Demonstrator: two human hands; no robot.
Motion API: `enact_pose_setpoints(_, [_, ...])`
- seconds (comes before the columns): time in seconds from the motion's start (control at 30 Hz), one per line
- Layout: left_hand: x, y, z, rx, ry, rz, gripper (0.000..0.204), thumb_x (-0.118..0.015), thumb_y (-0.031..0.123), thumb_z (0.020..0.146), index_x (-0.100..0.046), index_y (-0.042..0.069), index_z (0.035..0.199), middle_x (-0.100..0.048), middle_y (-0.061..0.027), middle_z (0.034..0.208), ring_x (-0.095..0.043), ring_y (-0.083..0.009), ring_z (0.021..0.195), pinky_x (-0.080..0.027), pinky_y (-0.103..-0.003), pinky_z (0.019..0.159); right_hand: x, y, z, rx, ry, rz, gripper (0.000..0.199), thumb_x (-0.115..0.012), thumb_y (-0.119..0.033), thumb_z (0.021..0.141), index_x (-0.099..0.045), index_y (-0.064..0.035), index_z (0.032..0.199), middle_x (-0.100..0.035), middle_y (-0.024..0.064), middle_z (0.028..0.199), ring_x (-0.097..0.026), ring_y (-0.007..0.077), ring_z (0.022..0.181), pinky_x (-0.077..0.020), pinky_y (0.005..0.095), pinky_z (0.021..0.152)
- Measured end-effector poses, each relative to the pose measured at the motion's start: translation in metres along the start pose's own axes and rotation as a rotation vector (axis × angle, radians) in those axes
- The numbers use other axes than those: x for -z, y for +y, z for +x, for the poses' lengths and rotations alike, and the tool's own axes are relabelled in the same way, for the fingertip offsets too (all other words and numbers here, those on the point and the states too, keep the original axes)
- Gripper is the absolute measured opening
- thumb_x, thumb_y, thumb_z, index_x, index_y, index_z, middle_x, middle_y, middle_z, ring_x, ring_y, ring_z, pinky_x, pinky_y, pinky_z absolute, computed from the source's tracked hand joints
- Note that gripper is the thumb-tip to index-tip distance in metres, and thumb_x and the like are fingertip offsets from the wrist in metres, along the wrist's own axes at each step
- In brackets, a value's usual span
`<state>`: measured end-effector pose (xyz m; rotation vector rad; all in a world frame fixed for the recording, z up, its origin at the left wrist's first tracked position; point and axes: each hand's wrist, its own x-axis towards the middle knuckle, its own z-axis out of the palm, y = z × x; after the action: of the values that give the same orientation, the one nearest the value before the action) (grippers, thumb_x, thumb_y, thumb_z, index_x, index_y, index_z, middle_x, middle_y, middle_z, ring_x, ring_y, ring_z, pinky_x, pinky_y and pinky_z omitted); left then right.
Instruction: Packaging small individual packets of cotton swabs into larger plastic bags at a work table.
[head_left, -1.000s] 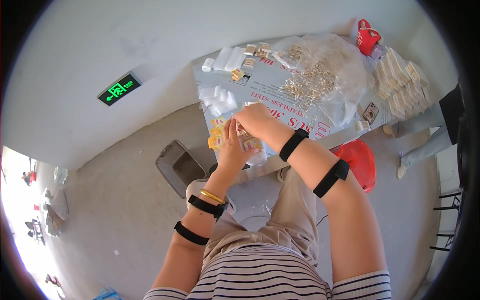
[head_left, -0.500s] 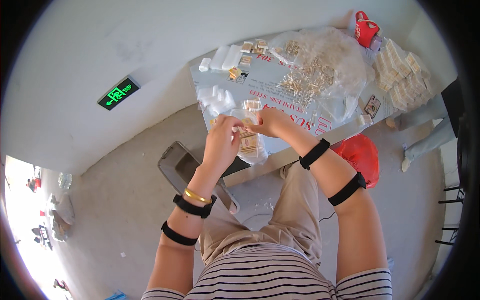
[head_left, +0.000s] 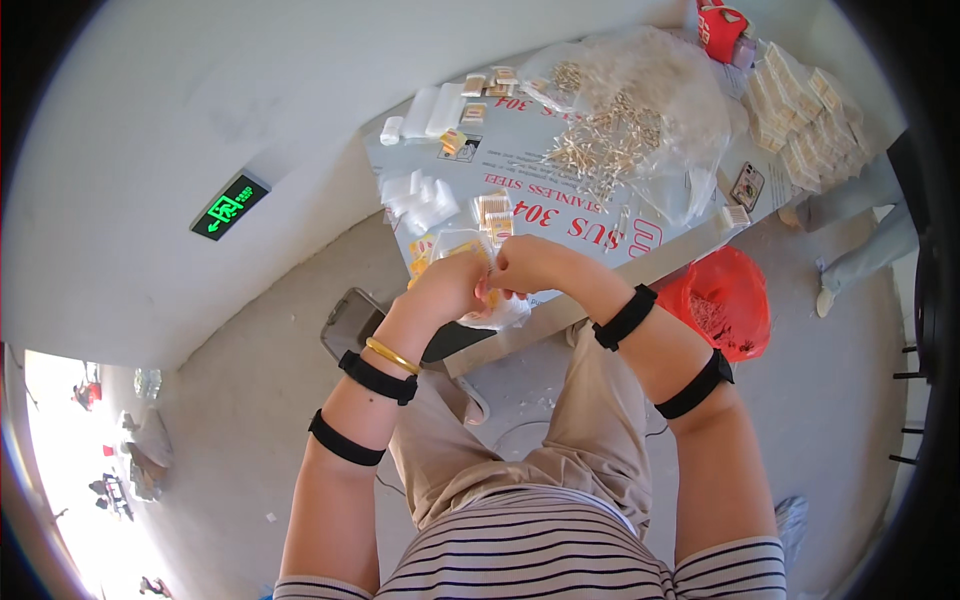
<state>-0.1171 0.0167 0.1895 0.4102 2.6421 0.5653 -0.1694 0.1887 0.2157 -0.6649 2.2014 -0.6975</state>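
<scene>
My left hand [head_left: 450, 285] and my right hand [head_left: 535, 264] meet at the table's near edge, both with fingers closed on a clear plastic bag [head_left: 508, 316]. A yellow printed label shows through the bag above my left hand; my hands cover most of its middle. Just beyond my fingers lie small packs of cotton swabs [head_left: 492, 210]. Yellow printed cards [head_left: 420, 250] rest left of the bag. Folded clear plastic bags [head_left: 420, 200] sit a little farther off. A loose heap of cotton swabs [head_left: 610, 140] spills from a large plastic sack [head_left: 690, 110].
More white bags [head_left: 435, 110] and small swab packs [head_left: 475, 85] line the table's far left. A stack of packed swabs [head_left: 805, 120], a phone [head_left: 747, 186] and a red-covered bottle [head_left: 725, 35] stand right. Below are a red bag [head_left: 730, 300] and a grey bin [head_left: 350, 322]. Another person's legs [head_left: 870, 245] show at right.
Both hands have come slightly nearer and lower with the bag, the left now turned over it. The swab packs beyond are more exposed. The whole view has shifted a little.
</scene>
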Motion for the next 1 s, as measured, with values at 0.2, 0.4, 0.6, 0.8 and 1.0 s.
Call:
enact_pose_setpoints(0.2, [-0.024,-0.026,0.017,-0.01,0.003,0.042,0.031,-0.078,0.012,0.061,-0.065,0.002,0.088,-0.065,-0.0182,0.092,-0.063,-0.0363,0.09,-0.051,-0.041,0.078,0.0,0.008,0.003,0.116,-0.044,0.18,0.031,-0.057,-0.028,0.083,-0.07,-0.0036,0.07,-0.066,0.0055,0.061,-0.061,0.0128,0.055,-0.0481,0.0284,0.057])
enact_pose_setpoints(0.4, [0.009,0.005,0.0,0.003,-0.072,0.088,0.02,-0.066,0.018,0.076,-0.063,0.0,0.085,-0.063,-0.0183,0.09,-0.063,-0.0358,0.086,-0.051,-0.042,0.073,0.03,0.078,0.046,0.034,0.125,0.527,0.033,-0.065,-0.034,0.083,-0.067,-0.0002,0.084,-0.066,0.0064,0.065,-0.063,0.0141,0.056,-0.0502,0.031,0.06])
enact_pose_setpoints(0.6, [0.004,0.021,-0.006,-0.06,0.154,0.108,0.013,-0.059,0.016,0.084,-0.054,0.004,0.084,-0.06,-0.0151,0.078,-0.06,-0.0357,0.072,-0.048,-0.043,0.065,-0.056,0.174,0.179,-0.029,0.592,0.396,0.055,-0.079,-0.037,0.071,-0.058,0.0033,0.102,-0.067,0.0155,0.09,-0.066,0.025,0.079,-0.0515,0.0334,0.069])
enact_pose_setpoints(0.8, [0.027,0.037,-0.053,0.148,0.504,-0.222,0.011,-0.066,0.011,0.083,-0.057,0.003,0.083,-0.059,-0.0089,0.072,-0.057,-0.0238,0.059,-0.046,-0.033,0.056,-0.075,0.108,0.211,-0.391,0.744,0.296,0.076,-0.085,-0.047,0.056,-0.049,-0.0038,0.108,-0.066,0.015,0.1,-0.065,0.0349,0.095,-0.0505,0.0434,0.08])
enact_pose_setpoints(1.0, [0.01,0.026,-0.058,0.209,0.627,-0.551,0.008,-0.066,0.006,0.086,-0.06,0.002,0.084,-0.058,-0.0023,0.07,-0.047,-0.0066,0.057,-0.038,-0.022,0.053,-0.063,0.155,0.198,-0.244,0.484,0.896,0.052,-0.081,-0.031,0.066,-0.06,0.0025,0.099,-0.068,0.0137,0.102,-0.067,0.0304,0.092,-0.0525,0.0384,0.082])
